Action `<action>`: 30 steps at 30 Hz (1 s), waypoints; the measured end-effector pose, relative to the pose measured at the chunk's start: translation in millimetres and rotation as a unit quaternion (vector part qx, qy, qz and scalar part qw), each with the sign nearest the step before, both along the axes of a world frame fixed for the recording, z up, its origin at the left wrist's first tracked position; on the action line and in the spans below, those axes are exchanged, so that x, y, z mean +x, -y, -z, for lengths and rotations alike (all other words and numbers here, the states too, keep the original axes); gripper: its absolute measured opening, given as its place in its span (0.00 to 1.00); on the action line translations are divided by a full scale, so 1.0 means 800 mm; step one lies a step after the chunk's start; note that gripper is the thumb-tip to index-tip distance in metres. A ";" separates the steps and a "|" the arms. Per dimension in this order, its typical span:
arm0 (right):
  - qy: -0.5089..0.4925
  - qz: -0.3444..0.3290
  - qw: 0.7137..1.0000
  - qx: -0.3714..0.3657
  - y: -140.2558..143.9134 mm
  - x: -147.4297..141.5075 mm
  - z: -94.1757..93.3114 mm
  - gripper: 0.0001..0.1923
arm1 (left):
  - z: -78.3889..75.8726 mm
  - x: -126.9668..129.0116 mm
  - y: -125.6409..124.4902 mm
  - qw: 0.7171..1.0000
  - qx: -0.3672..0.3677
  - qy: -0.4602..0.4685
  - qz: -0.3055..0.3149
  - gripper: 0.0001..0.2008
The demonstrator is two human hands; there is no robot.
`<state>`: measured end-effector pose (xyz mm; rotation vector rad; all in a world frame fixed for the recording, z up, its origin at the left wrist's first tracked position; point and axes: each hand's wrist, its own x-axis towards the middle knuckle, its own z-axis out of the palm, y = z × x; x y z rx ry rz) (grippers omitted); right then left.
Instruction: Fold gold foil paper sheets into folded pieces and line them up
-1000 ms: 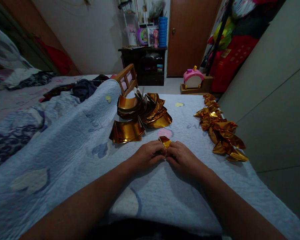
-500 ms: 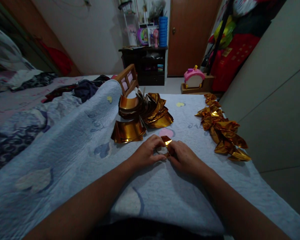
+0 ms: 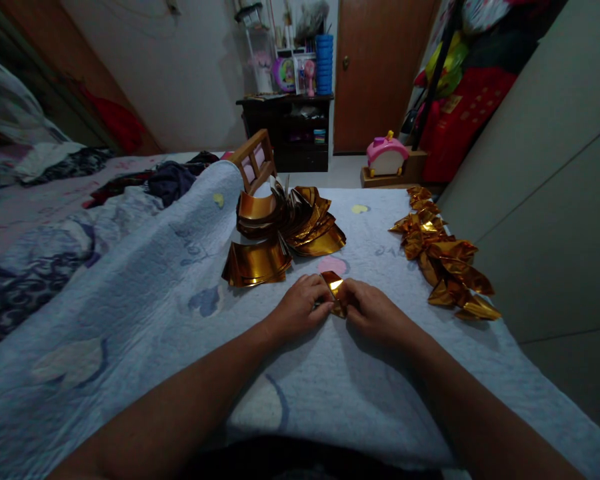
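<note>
From my seat I judge the foil [image 3: 337, 287] to be almost weightless: thin, slick on its gold face, easy to crease and probably easy to tear, with a little spring where it bends. I'd take it by the edges, pinched lightly between thumb and fingertips, since a hard squeeze would likely mark it. It sits nearer me than the stack [image 3: 257, 261] and to the right of it, just above or on the quilt [image 3: 325, 393]; I can't tell which. My left hand [image 3: 301, 303] has a narrow pinch on its left side, thumb below and fingers above; my right hand [image 3: 369, 307] holds the other side, fingers curled close, though their tips are partly hidden. The folded pieces [image 3: 453, 267] lie well right of the stack.
</note>
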<state>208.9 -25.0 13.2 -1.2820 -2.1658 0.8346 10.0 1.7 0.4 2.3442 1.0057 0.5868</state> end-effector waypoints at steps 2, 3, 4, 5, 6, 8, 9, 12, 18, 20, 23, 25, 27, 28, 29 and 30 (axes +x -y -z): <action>-0.006 0.005 1.000 -0.002 -0.001 0.000 -0.001 0.09 | -0.001 0.001 0.001 1.000 -0.001 -0.001 -0.008 0.03; -0.010 0.006 1.000 -0.003 -0.001 0.000 -0.001 0.09 | -0.001 0.001 0.002 1.000 -0.001 -0.001 -0.009 0.03; -0.014 0.002 1.000 -0.005 -0.001 -0.001 -0.001 0.08 | -0.002 0.001 0.002 1.000 -0.001 -0.002 -0.010 0.03; -0.016 -0.003 1.000 -0.008 -0.001 -0.001 0.000 0.08 | -0.001 0.002 0.002 1.000 0.000 -0.004 -0.011 0.03; -0.016 -0.008 1.000 -0.009 -0.001 -0.001 0.000 0.07 | -0.001 0.002 0.003 1.000 0.001 -0.005 -0.013 0.03; -0.010 -0.012 1.000 -0.002 -0.001 -0.002 0.004 0.04 | -0.001 0.003 0.003 1.000 0.002 -0.008 -0.016 0.03; -0.006 -0.012 1.000 0.007 -0.001 -0.002 0.006 0.04 | 0.000 0.003 0.003 1.000 0.003 -0.009 -0.018 0.03; 0.003 -0.005 0.999 0.039 -0.001 -0.004 0.015 0.04 | 0.000 0.003 0.003 1.000 0.003 -0.008 -0.023 0.03; 0.018 0.019 0.999 0.047 -0.001 -0.010 0.017 0.06 | -0.003 0.002 0.004 1.000 -0.008 -0.003 -0.021 0.04; 0.019 0.021 0.999 0.043 -0.001 -0.010 0.016 0.06 | -0.005 0.002 0.004 1.000 -0.013 -0.006 -0.018 0.04; 0.023 0.021 0.999 0.041 0.000 -0.011 0.016 0.06 | -0.005 0.003 0.004 1.000 -0.015 -0.016 -0.016 0.04; 0.029 0.022 0.999 0.041 -0.001 -0.011 0.017 0.06 | -0.004 0.004 0.003 1.000 -0.012 -0.021 -0.018 0.04; 0.031 0.022 0.998 0.045 -0.001 -0.011 0.019 0.06 | -0.003 0.005 0.003 0.999 -0.006 -0.027 -0.022 0.04; 0.028 0.022 0.998 0.049 -0.002 -0.011 0.020 0.05 | -0.003 0.005 0.003 0.999 -0.004 -0.028 -0.022 0.04; 0.025 0.021 0.998 0.053 -0.002 -0.011 0.021 0.05 | -0.002 0.005 0.003 0.999 -0.002 -0.029 -0.021 0.04; 0.021 0.019 0.998 0.057 -0.002 -0.010 0.022 0.05 | -0.002 0.004 0.003 0.999 0.000 -0.030 -0.019 0.04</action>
